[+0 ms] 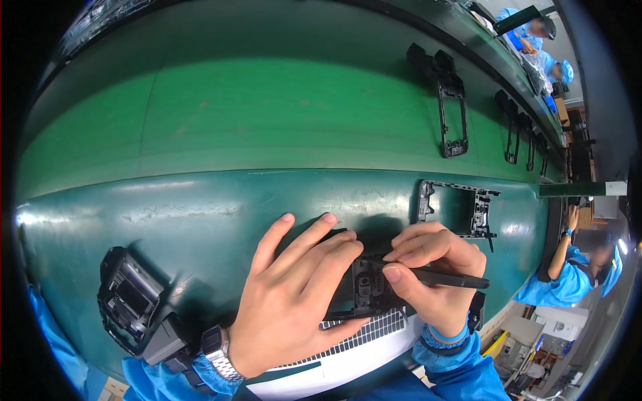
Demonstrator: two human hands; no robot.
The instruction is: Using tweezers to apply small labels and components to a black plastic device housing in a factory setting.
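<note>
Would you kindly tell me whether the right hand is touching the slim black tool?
Touching: the head view shows the right hand pinching the slim black tool between thumb and fingers.

Pale glare streaks the teal tabletop (187,234), a broad curved shadow darkens the top of the brighter green panel (234,113) beyond, soft shadows lie beside the left hand (291,294), and the fisheye bends straight edges strongly toward a black, vignetted rim.
</note>
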